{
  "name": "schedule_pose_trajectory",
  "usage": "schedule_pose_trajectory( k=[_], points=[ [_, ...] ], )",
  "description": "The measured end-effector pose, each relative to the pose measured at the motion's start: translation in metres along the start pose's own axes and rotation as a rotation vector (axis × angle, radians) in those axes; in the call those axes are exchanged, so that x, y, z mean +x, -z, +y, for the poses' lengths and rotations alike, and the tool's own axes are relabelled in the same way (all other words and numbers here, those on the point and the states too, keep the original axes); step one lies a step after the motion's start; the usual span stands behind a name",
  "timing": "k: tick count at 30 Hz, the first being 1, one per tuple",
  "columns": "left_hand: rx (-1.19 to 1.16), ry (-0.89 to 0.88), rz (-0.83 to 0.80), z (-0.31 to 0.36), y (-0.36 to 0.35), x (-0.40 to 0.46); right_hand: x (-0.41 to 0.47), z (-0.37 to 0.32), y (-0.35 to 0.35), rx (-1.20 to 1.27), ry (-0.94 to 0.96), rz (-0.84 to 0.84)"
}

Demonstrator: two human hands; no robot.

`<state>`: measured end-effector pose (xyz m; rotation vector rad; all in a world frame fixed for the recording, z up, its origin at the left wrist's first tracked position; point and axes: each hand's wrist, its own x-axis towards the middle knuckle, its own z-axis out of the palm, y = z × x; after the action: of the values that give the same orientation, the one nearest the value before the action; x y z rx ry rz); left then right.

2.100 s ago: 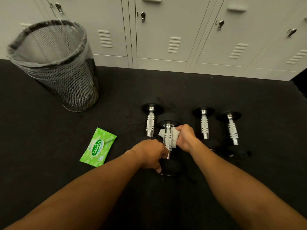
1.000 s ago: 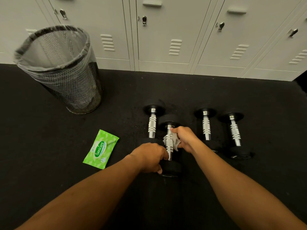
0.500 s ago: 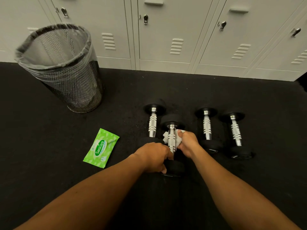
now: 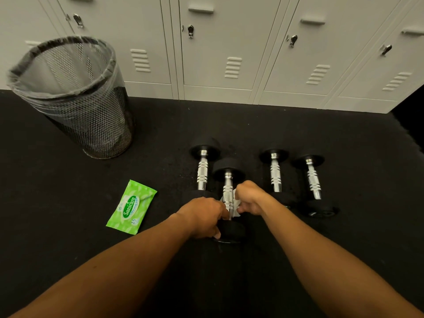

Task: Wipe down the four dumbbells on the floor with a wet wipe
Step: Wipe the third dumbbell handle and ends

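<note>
Black-ended dumbbells with chrome handles lie side by side on the dark floor. The second dumbbell (image 4: 228, 180) sits nearer to me than the rest. My left hand (image 4: 202, 216) grips its near black end. My right hand (image 4: 249, 198) holds a white wet wipe (image 4: 235, 205) against the lower part of its chrome handle. The first dumbbell (image 4: 203, 171) lies just left of it, the third dumbbell (image 4: 274, 172) and fourth dumbbell (image 4: 313, 180) to the right, untouched.
A green pack of wipes (image 4: 131, 206) lies on the floor to the left. A black mesh bin (image 4: 91, 115) with a clear liner stands at the back left. Grey lockers (image 4: 218, 47) line the far wall.
My right hand has slid the wipe down the chrome handle toward me, from the upper part to the lower part. My left hand has stayed on the near end.
</note>
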<state>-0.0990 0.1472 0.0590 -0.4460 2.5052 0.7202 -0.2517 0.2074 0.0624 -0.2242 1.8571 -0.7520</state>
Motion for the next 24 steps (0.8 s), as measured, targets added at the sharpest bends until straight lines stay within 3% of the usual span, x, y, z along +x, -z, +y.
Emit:
schedule_pose_trajectory(
  k=[5, 14, 24],
  points=[
    [-0.009, -0.014, 0.0, 0.002, 0.001, -0.001, 0.002, 0.026, 0.003, 0.204, -0.038, -0.064],
    [0.003, 0.003, -0.02, 0.004, 0.001, 0.002, -0.01, 0.008, -0.006, -0.086, -0.02, -0.014],
    [-0.006, -0.006, 0.017, 0.006, -0.002, 0.006, -0.014, 0.017, 0.001, -0.071, -0.081, -0.06]
  ],
)
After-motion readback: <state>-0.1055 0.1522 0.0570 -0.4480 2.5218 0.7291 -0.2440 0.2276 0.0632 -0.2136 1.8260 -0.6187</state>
